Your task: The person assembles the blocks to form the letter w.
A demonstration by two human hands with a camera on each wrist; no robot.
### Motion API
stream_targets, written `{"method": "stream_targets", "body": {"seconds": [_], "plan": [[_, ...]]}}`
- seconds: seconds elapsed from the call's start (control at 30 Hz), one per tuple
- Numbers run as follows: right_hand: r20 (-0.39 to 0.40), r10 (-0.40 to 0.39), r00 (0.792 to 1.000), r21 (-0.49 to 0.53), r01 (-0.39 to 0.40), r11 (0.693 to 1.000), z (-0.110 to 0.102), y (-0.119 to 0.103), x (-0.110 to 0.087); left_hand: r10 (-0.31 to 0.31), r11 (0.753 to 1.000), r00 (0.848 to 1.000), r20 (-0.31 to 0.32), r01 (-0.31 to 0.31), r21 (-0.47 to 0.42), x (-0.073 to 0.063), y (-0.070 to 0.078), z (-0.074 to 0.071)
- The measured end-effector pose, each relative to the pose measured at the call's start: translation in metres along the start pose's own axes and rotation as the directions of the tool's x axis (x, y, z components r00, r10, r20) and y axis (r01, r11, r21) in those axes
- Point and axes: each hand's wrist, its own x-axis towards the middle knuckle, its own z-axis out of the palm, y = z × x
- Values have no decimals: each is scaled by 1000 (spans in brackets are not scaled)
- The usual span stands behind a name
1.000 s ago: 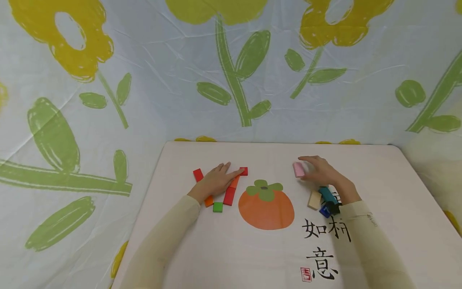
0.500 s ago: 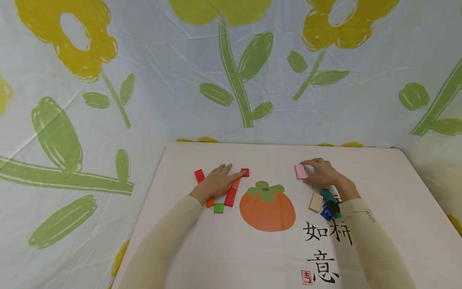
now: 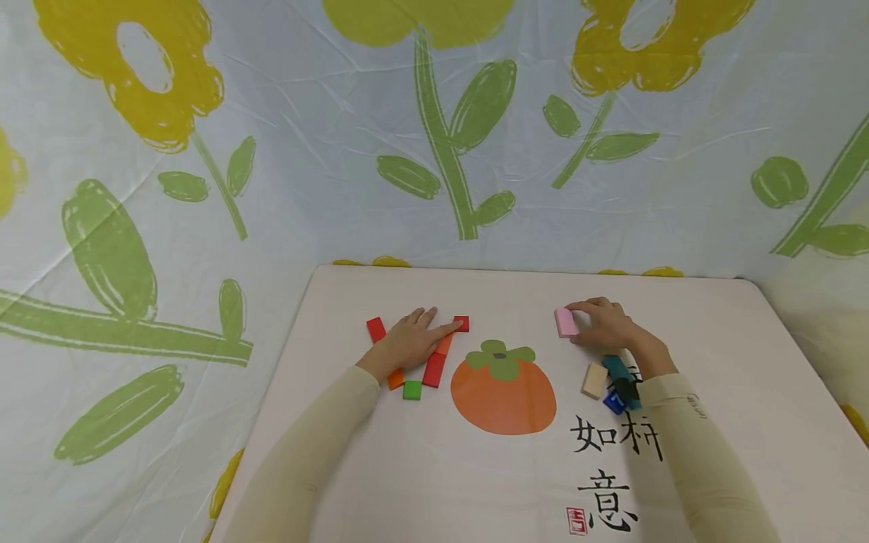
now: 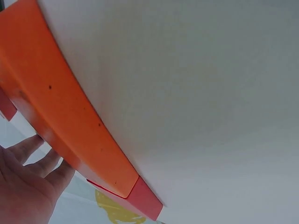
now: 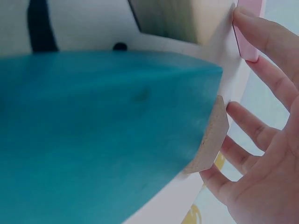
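In the head view my right hand (image 3: 606,324) pinches a pink block (image 3: 566,323) between thumb and forefinger at the table's far right. The right wrist view shows both fingertips against the pink block (image 5: 251,28), other fingers spread. My left hand (image 3: 406,343) reaches over two slanting rows of blocks, its fingers spread. Its forefinger touches a small red block (image 3: 462,323) at the top of the right row. That row also has an orange block (image 3: 443,345) and a longer red block (image 3: 434,370). The left row's red block (image 3: 376,328) and orange block (image 3: 396,378) are partly hidden by the hand.
A green block (image 3: 412,390) lies below the two rows. Near the right wrist are a beige block (image 3: 594,380), a teal block (image 3: 616,369) and a blue block (image 3: 614,402). The pale table mat (image 3: 434,483) bears a printed persimmon (image 3: 504,396) and black characters. Flowered cloth hangs behind.
The right hand's fingers have closed in on the pink block and grip it. The left hand keeps its place on the red block. The head view has shifted slightly.
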Motion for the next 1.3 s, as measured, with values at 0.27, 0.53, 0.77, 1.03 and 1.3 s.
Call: {"method": "stream_targets", "body": {"seconds": [0.27,0.53,0.77,1.03,1.3], "plan": [[-5,-20,1000,36,20,999,-2,-1,-2,-4,1000,1000,-3,4,-9,0,0,0],[-91,-178,980,99,187,977,-1,-13,-1,-7,1000,1000,8,7,-28,-1,1,0],[-112,-257,960,97,268,958,2,-43,5,-5,1000,1000,-1,5,-31,0,1,0],[-103,-328,939,121,339,933,18,-70,18,-7,1000,1000,9,8,-23,2,-2,4],[-80,-382,921,148,390,909,34,-92,29,-14,1000,1000,17,15,-26,3,-2,4]]}}
